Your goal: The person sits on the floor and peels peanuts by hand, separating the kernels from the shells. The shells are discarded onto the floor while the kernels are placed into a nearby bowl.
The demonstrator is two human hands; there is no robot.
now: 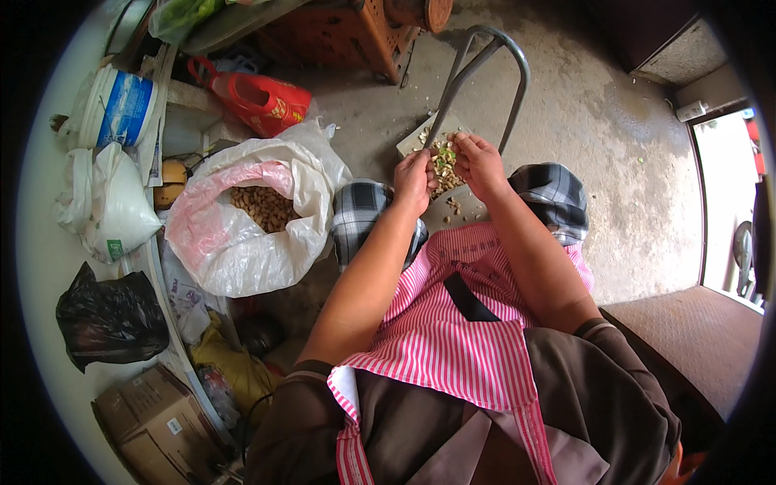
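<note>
My left hand (416,183) has its fingers curled, close beside the lower end of a bent grey metal tube (520,66). Whether it touches the tube or holds something small, I cannot make out. Opposite it, my right hand (481,165) brings thumb and fingertips together; anything between them is too small to tell. Below and between both hands lies a pile of brown nuts and pale shells (447,176), with bits of green, in a light-coloured container (407,143) between my knees. To the left stands an open white plastic sack (260,267) with brown nuts in their shells, seemingly peanuts (262,207).
A red bag (267,100) lies beyond the sack, near a rusty orange metal stand (327,42). Along the left run a white bucket (118,106), a filled white bag (118,206), a black plastic bag (112,315) and a cardboard box (157,424). At right is a bright doorway (724,200).
</note>
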